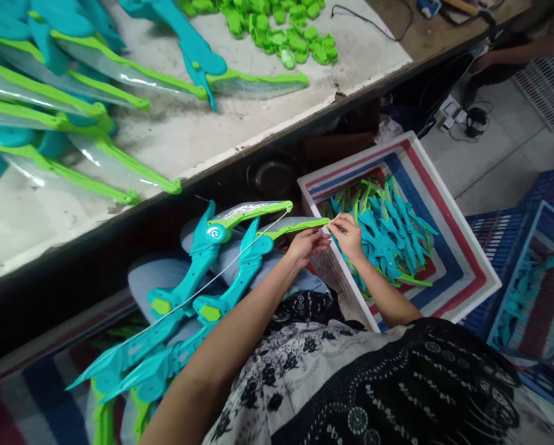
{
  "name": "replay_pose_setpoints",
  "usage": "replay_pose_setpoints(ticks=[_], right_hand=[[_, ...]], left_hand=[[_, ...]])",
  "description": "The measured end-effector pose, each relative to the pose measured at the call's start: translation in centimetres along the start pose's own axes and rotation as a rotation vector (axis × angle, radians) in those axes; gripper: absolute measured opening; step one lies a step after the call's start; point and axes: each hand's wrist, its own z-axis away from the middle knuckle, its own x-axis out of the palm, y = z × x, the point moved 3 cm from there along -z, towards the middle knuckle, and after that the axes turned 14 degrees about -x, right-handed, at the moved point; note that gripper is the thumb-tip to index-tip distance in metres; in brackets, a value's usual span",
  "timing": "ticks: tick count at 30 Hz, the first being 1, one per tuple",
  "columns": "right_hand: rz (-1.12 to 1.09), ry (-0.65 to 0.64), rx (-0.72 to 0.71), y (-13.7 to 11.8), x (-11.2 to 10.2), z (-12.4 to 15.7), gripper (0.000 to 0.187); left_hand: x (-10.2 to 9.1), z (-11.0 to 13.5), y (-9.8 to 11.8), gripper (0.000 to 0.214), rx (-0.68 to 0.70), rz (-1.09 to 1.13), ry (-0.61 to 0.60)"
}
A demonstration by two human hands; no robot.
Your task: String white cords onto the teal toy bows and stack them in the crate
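Two teal and green toy bows lie across my lap, tips pointing toward a striped bin. My left hand is closed around the green tip of the nearer bow. My right hand pinches the end of a thin white string right at that tip. The string runs back along the bow toward its lower end.
A white bin with red and blue stripes holds several teal and green bow parts. The workbench above carries finished bows at left and a pile of small green pieces. Blue crates stand at right.
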Motion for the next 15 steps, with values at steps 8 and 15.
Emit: replay_pose_setpoints(ticks=[8,15], right_hand=[[0.072,-0.04,-0.149,0.4,0.1,0.6,0.018],[0.067,-0.056,-0.174,0.5,0.2,0.9,0.018]], left_hand=[[-0.2,-0.8,-0.3,0.008,0.011,0.035,-0.045],[0.4,-2.4,-0.8,0.006,0.075,0.063,-0.078]])
